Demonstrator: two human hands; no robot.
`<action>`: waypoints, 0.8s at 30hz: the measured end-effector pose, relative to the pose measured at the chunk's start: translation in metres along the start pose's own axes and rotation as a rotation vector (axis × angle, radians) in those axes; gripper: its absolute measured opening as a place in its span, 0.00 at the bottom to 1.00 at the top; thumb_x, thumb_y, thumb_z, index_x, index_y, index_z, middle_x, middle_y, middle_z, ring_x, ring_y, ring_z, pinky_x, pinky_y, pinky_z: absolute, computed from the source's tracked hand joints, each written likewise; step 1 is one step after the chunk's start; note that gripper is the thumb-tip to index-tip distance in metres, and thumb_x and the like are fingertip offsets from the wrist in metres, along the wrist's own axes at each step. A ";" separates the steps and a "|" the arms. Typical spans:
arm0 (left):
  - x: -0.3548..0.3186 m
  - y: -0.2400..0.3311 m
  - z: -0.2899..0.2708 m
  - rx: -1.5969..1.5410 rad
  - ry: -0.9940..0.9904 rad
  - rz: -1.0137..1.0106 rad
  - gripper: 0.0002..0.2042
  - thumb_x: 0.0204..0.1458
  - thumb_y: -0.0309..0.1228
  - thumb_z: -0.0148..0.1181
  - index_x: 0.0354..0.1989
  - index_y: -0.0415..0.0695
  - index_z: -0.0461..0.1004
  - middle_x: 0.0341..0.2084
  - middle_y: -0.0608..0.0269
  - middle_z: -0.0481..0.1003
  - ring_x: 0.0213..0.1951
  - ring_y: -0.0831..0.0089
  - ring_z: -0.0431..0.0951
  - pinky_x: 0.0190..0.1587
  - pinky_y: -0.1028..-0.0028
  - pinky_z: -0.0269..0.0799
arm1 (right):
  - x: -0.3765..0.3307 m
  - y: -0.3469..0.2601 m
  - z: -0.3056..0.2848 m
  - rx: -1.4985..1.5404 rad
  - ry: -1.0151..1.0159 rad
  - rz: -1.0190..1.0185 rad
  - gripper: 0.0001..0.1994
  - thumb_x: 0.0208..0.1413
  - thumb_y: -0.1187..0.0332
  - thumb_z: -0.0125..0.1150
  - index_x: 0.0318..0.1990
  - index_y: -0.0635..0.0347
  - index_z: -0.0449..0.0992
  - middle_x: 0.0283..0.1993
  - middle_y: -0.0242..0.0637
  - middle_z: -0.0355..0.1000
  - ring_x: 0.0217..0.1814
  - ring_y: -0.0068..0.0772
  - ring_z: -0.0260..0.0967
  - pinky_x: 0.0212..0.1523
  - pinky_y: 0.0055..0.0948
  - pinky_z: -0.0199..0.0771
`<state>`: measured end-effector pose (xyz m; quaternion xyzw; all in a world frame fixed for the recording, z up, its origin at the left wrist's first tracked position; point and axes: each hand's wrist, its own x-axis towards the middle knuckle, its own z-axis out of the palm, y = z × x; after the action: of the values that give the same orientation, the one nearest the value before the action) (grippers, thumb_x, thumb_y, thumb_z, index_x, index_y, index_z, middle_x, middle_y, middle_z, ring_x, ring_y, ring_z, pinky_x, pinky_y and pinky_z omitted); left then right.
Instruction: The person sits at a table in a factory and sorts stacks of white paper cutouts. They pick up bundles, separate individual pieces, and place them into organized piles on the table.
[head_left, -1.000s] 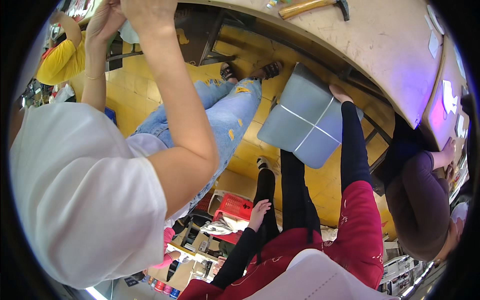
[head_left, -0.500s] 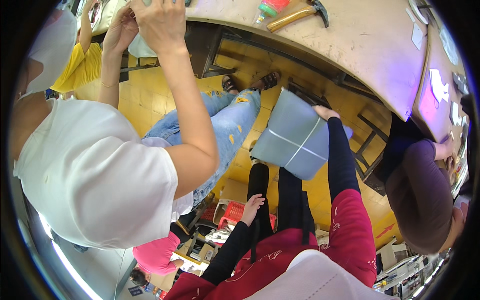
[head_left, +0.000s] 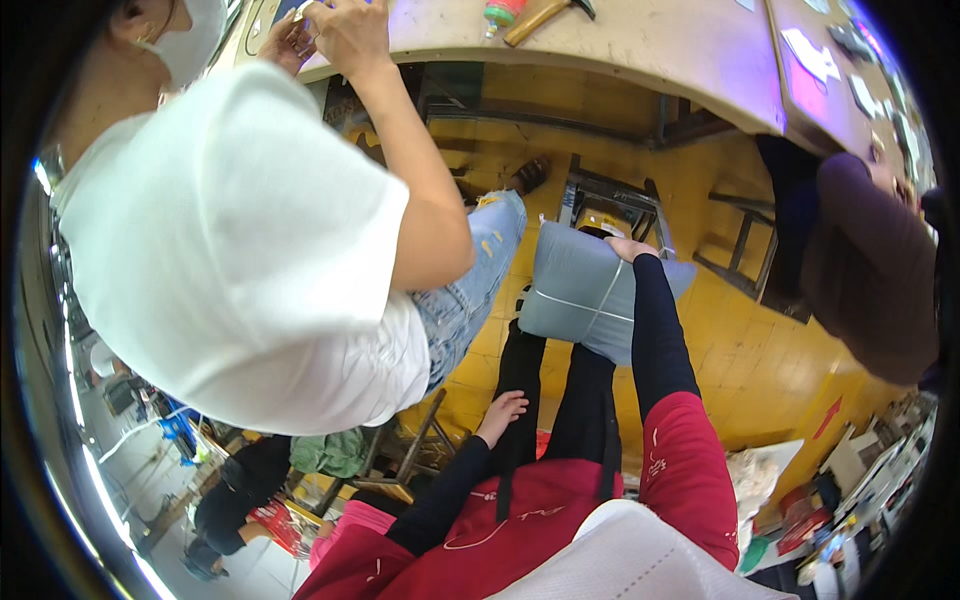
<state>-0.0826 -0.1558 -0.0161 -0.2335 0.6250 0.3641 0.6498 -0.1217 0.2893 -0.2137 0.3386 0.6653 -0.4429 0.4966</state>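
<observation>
My right hand (head_left: 630,248) is closed at the far edge of a flat grey-blue cushion-like bundle (head_left: 575,285), bound crosswise with white string; some of its fingers are hidden. The bundle hangs in front of my legs, just on the near side of a dark stool (head_left: 655,212), partly covering it. Whether the two touch, I cannot tell. Next to my left thigh, my left hand (head_left: 502,415) holds nothing, its fingers loosely stretched and apart.
A person in a white shirt (head_left: 230,260) stands close on my left at the worktable (head_left: 660,50). On it lie a hammer (head_left: 540,18) and a red-and-green bottle (head_left: 503,14). At right are another stool (head_left: 740,245) and a person in dark clothing (head_left: 870,270).
The bundle is lower in view and flatter, still in my right hand, and more of the stool behind it shows. The person in white now fills more of the left side. My left hand stays beside my thigh.
</observation>
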 end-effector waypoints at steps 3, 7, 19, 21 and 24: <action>-0.012 -0.012 -0.052 0.042 0.033 0.041 0.18 0.63 0.37 0.49 0.58 0.44 0.68 0.47 0.62 0.76 0.48 0.76 0.75 0.51 0.77 0.67 | -0.020 -0.001 0.061 -0.070 0.093 0.109 0.41 0.54 0.36 0.38 0.64 0.61 0.65 0.68 0.52 0.58 0.71 0.51 0.56 0.68 0.39 0.55; -0.021 -0.036 -0.113 0.057 0.152 0.055 0.16 0.59 0.32 0.53 0.54 0.40 0.71 0.43 0.62 0.78 0.42 0.76 0.76 0.46 0.78 0.68 | -0.075 0.010 0.123 -0.081 0.101 0.164 0.36 0.58 0.40 0.37 0.58 0.62 0.72 0.64 0.51 0.65 0.67 0.48 0.60 0.66 0.39 0.59; -0.016 -0.029 -0.108 0.463 0.170 0.138 0.14 0.56 0.28 0.57 0.50 0.37 0.73 0.36 0.63 0.77 0.37 0.76 0.74 0.44 0.77 0.69 | -0.176 0.102 0.233 0.021 0.122 0.138 0.34 0.55 0.41 0.40 0.53 0.60 0.76 0.58 0.50 0.71 0.61 0.49 0.68 0.61 0.41 0.65; -0.023 -0.018 -0.082 0.453 0.074 0.183 0.14 0.57 0.28 0.56 0.50 0.37 0.73 0.35 0.64 0.77 0.38 0.76 0.74 0.45 0.78 0.68 | -0.186 0.117 0.248 0.102 0.110 0.148 0.34 0.55 0.41 0.40 0.53 0.61 0.76 0.58 0.50 0.71 0.61 0.49 0.68 0.61 0.41 0.65; -0.013 0.000 -0.035 0.502 -0.003 0.205 0.15 0.58 0.29 0.55 0.52 0.38 0.72 0.37 0.64 0.77 0.40 0.76 0.74 0.47 0.76 0.69 | -0.194 0.145 0.247 0.208 0.172 0.168 0.34 0.55 0.41 0.40 0.54 0.61 0.76 0.59 0.50 0.70 0.62 0.49 0.67 0.61 0.41 0.65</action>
<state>-0.1045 -0.1852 -0.0078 0.0000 0.7150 0.2620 0.6482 0.1509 0.1135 -0.0920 0.4794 0.6251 -0.4359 0.4353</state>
